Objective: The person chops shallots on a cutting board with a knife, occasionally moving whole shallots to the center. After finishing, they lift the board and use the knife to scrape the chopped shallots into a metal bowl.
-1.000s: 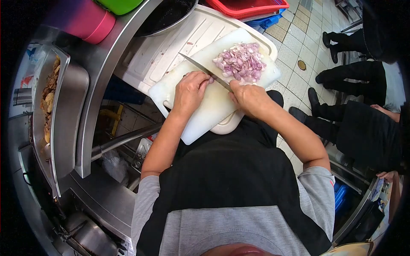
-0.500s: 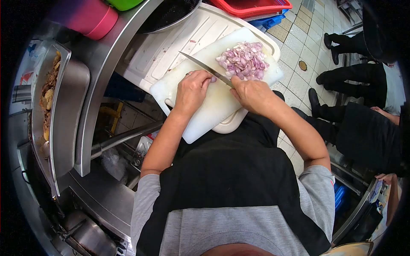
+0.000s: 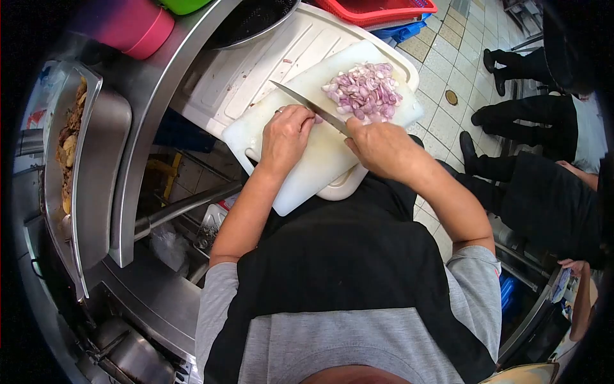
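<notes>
A white cutting board (image 3: pixel 307 168) lies aslant on a white plastic lid (image 3: pixel 256 72). My right hand (image 3: pixel 384 148) is wrapped round the handle of a knife (image 3: pixel 310 105), whose blade points to the upper left across the board. My left hand (image 3: pixel 286 136) has its fingers bent together, pressing a small purple shallot piece (image 3: pixel 318 119) against the board beside the blade. Beyond the knife, at the board's upper right, sits a pile of cut shallots (image 3: pixel 363 91).
A dark perforated bowl (image 3: pixel 252 22) and a red basket (image 3: pixel 374 9) stand at the far side. Left are a steel counter edge (image 3: pixel 150 96), a pink container (image 3: pixel 148 35) and a food tray (image 3: pixel 89 173). Several people in dark clothes (image 3: pixel 537 121) are on the right.
The knife blade has tilted and shifted slightly, and my right hand has moved a little with it. My left hand stays at nearly the same spot on the shallot piece.
</notes>
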The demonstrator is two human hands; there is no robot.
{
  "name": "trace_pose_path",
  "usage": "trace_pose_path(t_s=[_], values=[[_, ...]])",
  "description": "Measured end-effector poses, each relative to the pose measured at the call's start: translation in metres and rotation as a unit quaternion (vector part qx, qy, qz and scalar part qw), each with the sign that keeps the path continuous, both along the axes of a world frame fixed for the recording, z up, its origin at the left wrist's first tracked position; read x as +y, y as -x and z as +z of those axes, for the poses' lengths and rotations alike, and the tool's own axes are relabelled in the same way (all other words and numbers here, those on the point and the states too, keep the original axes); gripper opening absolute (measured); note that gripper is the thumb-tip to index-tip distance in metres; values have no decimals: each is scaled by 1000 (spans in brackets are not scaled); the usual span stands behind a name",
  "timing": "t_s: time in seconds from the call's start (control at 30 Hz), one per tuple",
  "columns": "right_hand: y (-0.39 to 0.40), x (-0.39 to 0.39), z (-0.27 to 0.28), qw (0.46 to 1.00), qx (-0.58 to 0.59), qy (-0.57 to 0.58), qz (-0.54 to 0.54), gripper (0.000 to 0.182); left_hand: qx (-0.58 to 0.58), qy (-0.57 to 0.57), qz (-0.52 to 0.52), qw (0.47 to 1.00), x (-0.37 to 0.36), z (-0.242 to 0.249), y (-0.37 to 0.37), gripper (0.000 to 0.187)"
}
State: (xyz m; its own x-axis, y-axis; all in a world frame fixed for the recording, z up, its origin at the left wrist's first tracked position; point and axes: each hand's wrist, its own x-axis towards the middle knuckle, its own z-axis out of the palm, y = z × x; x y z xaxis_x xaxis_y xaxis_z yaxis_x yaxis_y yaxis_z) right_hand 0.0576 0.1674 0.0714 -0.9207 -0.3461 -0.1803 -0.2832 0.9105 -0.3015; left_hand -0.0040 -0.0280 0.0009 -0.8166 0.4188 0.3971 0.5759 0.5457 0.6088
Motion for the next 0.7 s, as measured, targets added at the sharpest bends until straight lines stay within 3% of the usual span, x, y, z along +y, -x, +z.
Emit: trace_pose_path(t_s=[0.13, 0.3, 0.53, 0.6, 0.7], values=[[3, -8, -32, 998, 15, 29, -45, 24, 18, -4, 0, 1000, 0, -2, 1, 5], [6, 0, 1, 1000, -10, 17, -10, 25, 15, 5, -3, 1000, 0, -4, 1, 6], [11, -5, -40, 992, -18, 92, -85, 26, 13, -8, 0, 1000, 2, 3, 1, 6], [17, 9, -37, 985, -79, 131, -74, 30, 21, 10, -9, 1000, 0, 3, 1, 8], [15, 13, -30, 993, -54, 89, -51, 31, -6, 45, 10, 999, 1, 3, 2, 12]])
